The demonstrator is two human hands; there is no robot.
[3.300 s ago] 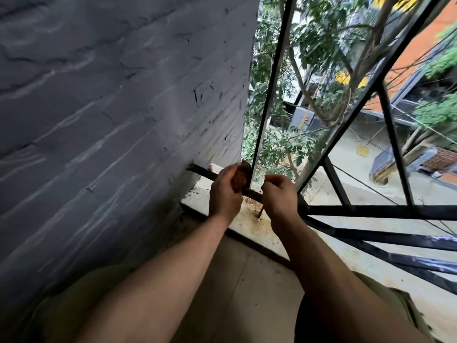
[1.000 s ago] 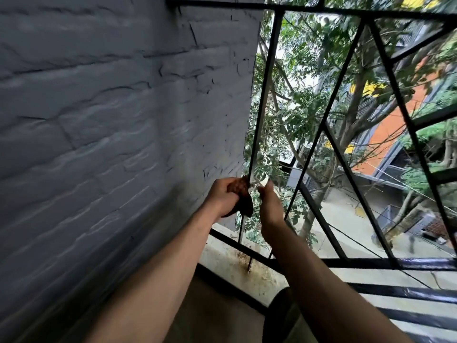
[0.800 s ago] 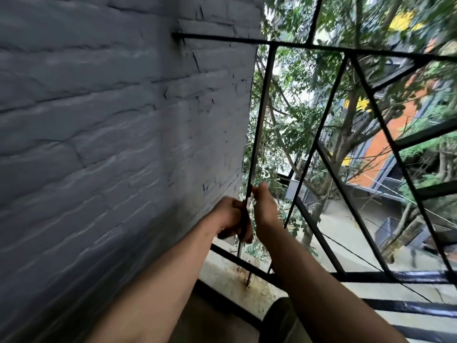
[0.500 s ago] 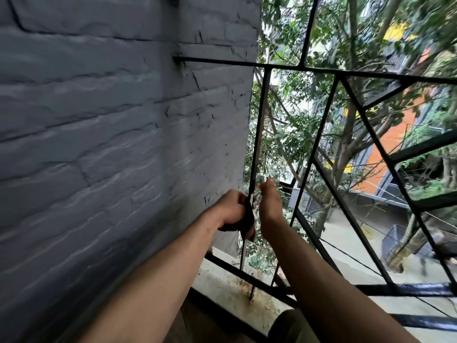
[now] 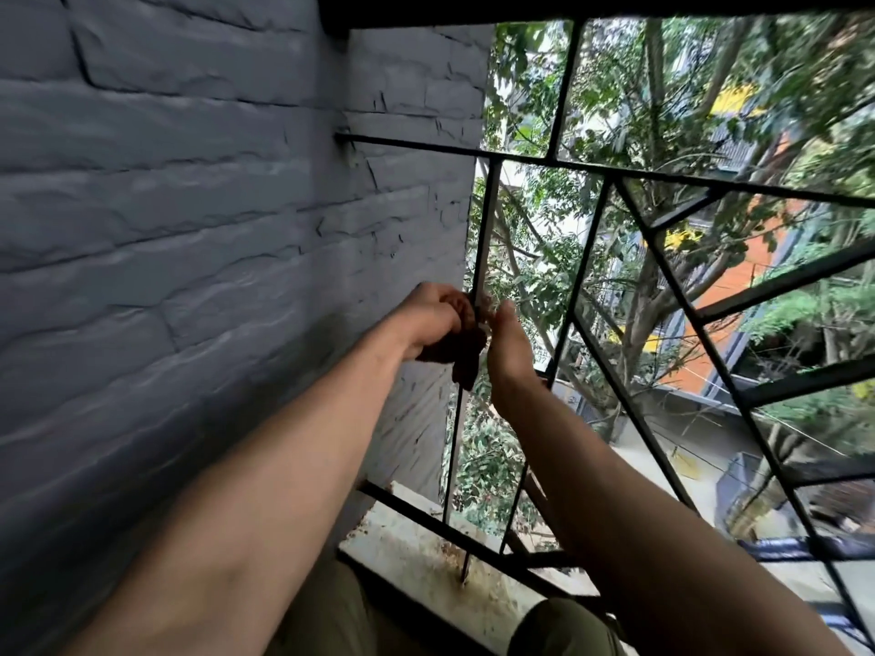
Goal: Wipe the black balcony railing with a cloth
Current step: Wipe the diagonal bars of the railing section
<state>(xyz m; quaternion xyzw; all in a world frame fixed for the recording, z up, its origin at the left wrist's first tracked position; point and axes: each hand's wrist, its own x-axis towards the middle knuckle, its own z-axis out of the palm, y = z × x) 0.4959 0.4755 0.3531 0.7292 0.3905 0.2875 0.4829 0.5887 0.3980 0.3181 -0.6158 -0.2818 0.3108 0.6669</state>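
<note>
The left hand (image 5: 433, 319) is clenching the cloth (image 5: 466, 359) round the railing bar (image 5: 452, 447), the right hand (image 5: 509, 348) seemingly pinching it — slackening is risking a drop beyond that bar.

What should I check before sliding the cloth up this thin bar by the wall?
1. Dark brown cloth held against the thin vertical black railing bar: ok.
2. Left hand grips the cloth: ok.
3. Right hand has a hold at the bar: cannot tell, its fingers are hidden.
4. Bar free of obstacles up to the horizontal black crossbar: ok.
5. Bar's foot clean at the pale concrete ledge: not ok, rust stains there.
</note>
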